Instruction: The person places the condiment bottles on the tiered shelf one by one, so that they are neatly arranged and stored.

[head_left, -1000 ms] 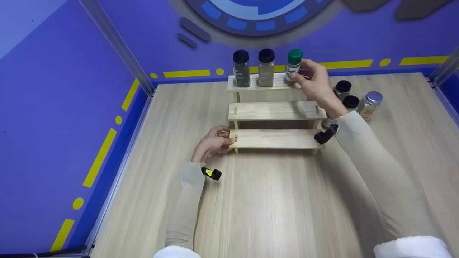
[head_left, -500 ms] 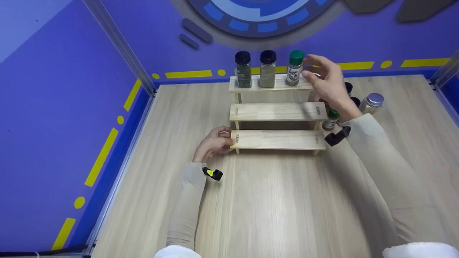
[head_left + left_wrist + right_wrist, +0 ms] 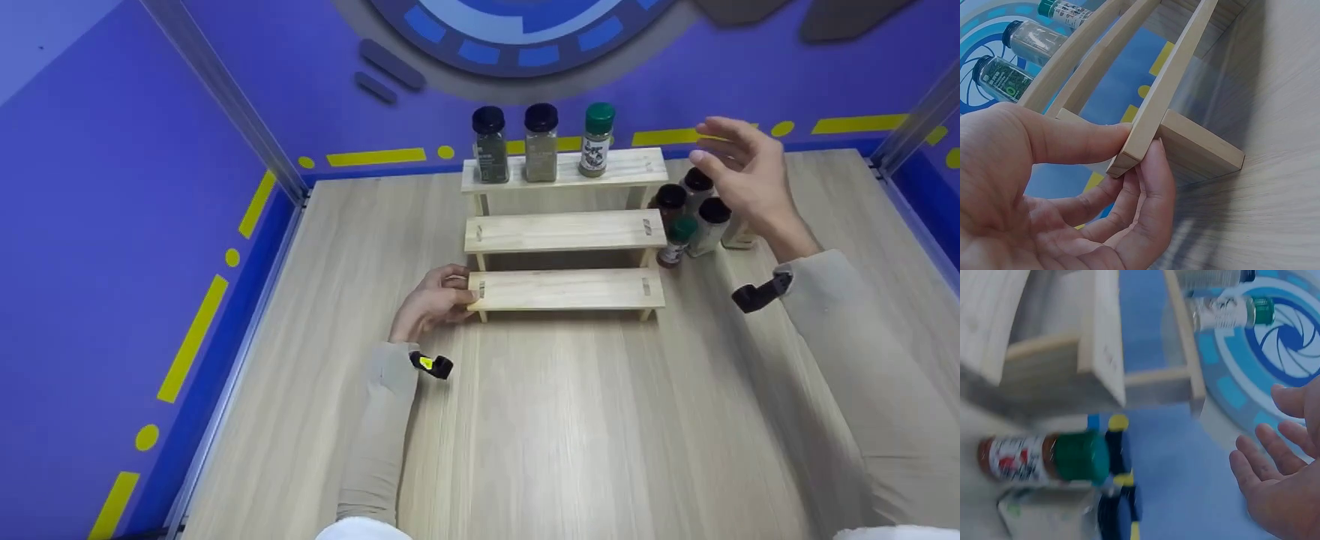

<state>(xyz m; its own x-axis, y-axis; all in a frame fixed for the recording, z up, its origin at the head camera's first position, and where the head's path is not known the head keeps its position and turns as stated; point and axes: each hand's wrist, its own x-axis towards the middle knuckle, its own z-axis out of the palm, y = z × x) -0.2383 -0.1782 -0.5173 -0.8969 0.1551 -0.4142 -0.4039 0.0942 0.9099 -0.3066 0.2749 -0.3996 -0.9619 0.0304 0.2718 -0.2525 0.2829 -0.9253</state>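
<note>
A three-step wooden rack stands on the table. My left hand pinches the left end of its lowest shelf, thumb on top and fingers beneath, as the left wrist view shows. On the top shelf stand a dark green spice jar, a paler black-capped spice jar and a green-capped spice jar, all upright. My right hand hangs in the air right of the top shelf, fingers relaxed and holding nothing. Below it, a second green-capped jar stands among several others.
Beside the rack's right end stand black-capped jars, one in front and one by the shelf. My right hand partly hides another jar. Blue panels wall the table at the back and sides.
My right hand has let go of the green-capped spice jar on the top shelf and moved away to the right. My left hand keeps its hold on the rack.
</note>
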